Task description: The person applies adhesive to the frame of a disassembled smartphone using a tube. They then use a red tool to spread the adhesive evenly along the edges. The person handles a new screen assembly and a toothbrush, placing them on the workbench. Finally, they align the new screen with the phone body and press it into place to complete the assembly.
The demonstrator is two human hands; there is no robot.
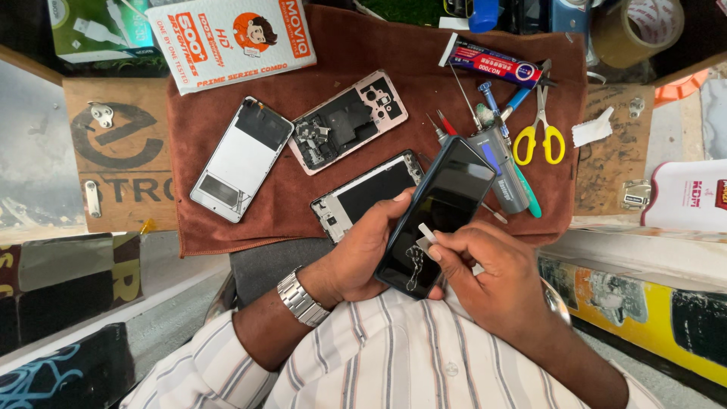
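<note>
The left hand (pixel 363 250) is closed around a dark phone (pixel 438 213), fingers wrapped under its left edge and the thumb lying on the upper left side of the glass. The phone is held above the counter (pixel 121 151), tilted with its top toward 1 o'clock. The right hand (pixel 485 265) is pinched shut on a small white pick (pixel 426 232), thumb and forefinger pressing it against the lower part of the screen. A metal watch (pixel 301 298) sits on the left wrist.

Directly behind the phone, at 12 o'clock, a brown cloth (pixel 303 83) covers the counter. A black phone frame (pixel 363 195) lies on it just beside the left hand. At 11 o'clock lie an opened pink phone body (pixel 350 121) and, further left, a silver back panel (pixel 241 159). At 1 o'clock a grey electric screwdriver (pixel 501 173) lies partly under the phone's top corner; yellow-handled scissors (pixel 540 129) and a glue tube (pixel 492 64) lie beyond it. A roll of brown tape (pixel 636 30) stands at the far right edge.
</note>
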